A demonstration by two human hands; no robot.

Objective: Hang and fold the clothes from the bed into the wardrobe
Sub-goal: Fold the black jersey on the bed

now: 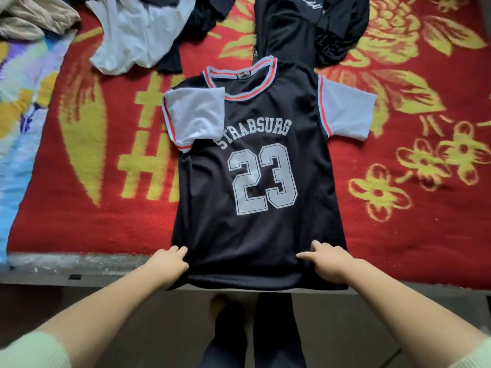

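A black jersey (pixel 255 224) with white sleeves, the word STRABSURG and the number 23 lies face up on the bed, collar away from me. Its left sleeve is folded in over the chest; the right sleeve lies spread out. The hem hangs slightly over the bed's near edge. My left hand (pixel 170 262) grips the hem's left corner with curled fingers. My right hand (pixel 328 261) holds the hem's right corner, fingers curled and the index finger pointing left across the cloth.
The bed carries a red blanket (pixel 398 208) with yellow flowers. Behind the jersey lie a white garment (pixel 138 35), a black garment (pixel 300 30) and a beige one (pixel 29 19) at the far left. A pale patterned sheet (pixel 24 115) covers the left side.
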